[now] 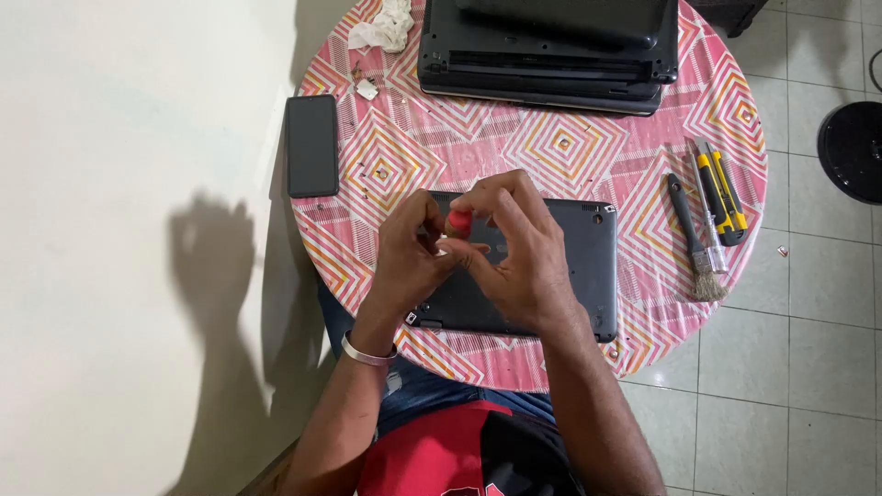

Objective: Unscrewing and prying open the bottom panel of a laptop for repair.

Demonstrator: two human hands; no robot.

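Observation:
A dark grey laptop bottom cover (pixel 579 266) lies on the round table (pixel 404 156) with a pink patterned cloth. Both my hands meet over the cover's left half. My left hand (pixel 409 253) and my right hand (pixel 519 248) pinch a small red-topped tool handle (pixel 458 221) held upright between the fingertips. The tool's tip is hidden by my fingers. A metal bracelet sits on my left wrist.
A black laptop base (pixel 551 46) lies at the table's far side. A black phone (pixel 312 144) rests at the left edge. A brush (pixel 694 239) and a yellow utility knife (pixel 721 191) lie at the right. Crumpled tissue (pixel 384 26) and small screws (pixel 366 89) sit at the far left.

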